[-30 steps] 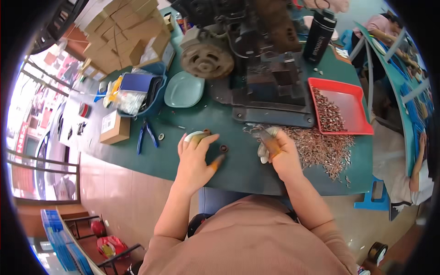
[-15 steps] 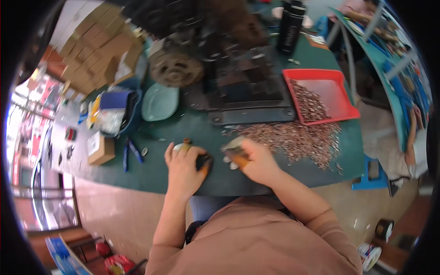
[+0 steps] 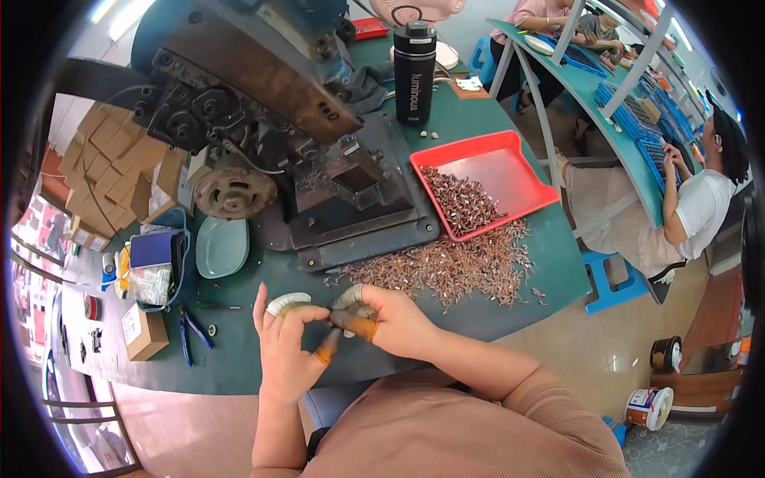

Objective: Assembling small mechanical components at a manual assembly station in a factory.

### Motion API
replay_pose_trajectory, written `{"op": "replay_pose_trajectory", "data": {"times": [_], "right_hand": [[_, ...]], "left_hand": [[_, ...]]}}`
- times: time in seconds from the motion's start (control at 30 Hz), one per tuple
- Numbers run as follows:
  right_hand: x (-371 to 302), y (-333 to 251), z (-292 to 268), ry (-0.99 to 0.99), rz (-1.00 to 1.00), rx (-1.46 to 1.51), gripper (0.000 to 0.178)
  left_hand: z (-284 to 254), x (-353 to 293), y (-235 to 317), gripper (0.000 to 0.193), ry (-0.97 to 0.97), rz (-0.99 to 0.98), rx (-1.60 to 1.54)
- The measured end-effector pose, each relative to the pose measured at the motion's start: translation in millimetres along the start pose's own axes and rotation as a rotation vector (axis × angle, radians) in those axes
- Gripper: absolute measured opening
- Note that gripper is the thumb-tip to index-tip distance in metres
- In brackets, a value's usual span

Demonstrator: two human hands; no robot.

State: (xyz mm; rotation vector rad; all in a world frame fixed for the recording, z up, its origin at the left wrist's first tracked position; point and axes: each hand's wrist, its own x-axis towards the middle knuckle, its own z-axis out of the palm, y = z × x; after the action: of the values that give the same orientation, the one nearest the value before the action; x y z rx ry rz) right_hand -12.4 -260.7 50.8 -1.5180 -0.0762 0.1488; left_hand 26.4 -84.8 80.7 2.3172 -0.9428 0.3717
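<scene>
My left hand (image 3: 288,338) and my right hand (image 3: 394,320) meet at the fingertips above the near part of the green table. White and orange coverings wrap fingers of the left hand; grey and orange ones wrap fingers of the right. On the left, index finger and thumb curl toward the right fingertips, while another finger points up. The right thumb and forefinger are pinched together. Whatever lies between the fingertips is too small and covered to make out. Just beyond the hands spreads a heap of small reddish-brown and silvery pieces (image 3: 446,271).
A dark metal press (image 3: 351,207) stands behind my hands. Right of it are a red tray (image 3: 522,171) of small pieces and a black bottle (image 3: 414,76). Leftward lie a pale green dish (image 3: 222,247), pliers (image 3: 191,334), a cardboard box (image 3: 146,333) and a blue bin (image 3: 182,271).
My hands, apart before, have come together at the fingertips. The view has swung, so the press and tray appear farther left and the co-workers on the right show more fully.
</scene>
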Motion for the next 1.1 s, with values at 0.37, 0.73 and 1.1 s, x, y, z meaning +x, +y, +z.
{"op": "replay_pose_trajectory", "data": {"times": [0.37,0.73,1.1], "right_hand": [[-2,7,-11,0.104,0.017,0.255,0.012],[-1,4,-10,0.214,-0.096,-0.133,0.014],[-2,11,-7,0.254,-0.287,-0.38,0.018]], "left_hand": [[11,3,4,0.021,-0.034,-0.188,-0.36],[21,-3,4,0.017,-0.069,-0.588,-0.697],[24,-1,4,0.013,-0.01,-0.526,-0.532]]}}
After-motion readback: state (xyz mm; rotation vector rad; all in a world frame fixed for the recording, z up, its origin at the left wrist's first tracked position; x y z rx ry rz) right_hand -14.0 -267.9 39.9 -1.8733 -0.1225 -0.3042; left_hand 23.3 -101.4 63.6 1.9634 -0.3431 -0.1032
